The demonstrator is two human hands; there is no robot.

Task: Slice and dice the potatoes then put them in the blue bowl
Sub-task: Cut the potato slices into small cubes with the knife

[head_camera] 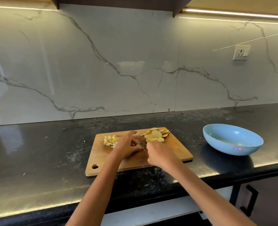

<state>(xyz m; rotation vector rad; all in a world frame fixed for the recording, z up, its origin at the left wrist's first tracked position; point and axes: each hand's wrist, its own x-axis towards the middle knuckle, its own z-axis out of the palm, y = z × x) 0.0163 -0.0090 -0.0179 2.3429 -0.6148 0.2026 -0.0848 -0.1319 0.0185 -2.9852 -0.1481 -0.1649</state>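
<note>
A wooden cutting board point(175, 152) lies on the black counter. A heap of round potato slices point(156, 135) sits at its far right, and a small pile of diced potato point(110, 140) at its far left. My right hand point(159, 154) grips a knife point(141, 143) whose blade points left over the board's middle. My left hand point(128, 145) has curled fingers pinning a few potato pieces against the board beside the blade; those pieces are mostly hidden. The blue bowl point(233, 139) stands empty on the counter to the right of the board.
The black counter point(45, 152) runs to a marble backsplash behind. A wall socket point(241, 52) is up on the right. The counter's front edge passes under my forearms, with a dark cabinet handle point(249, 201) below right.
</note>
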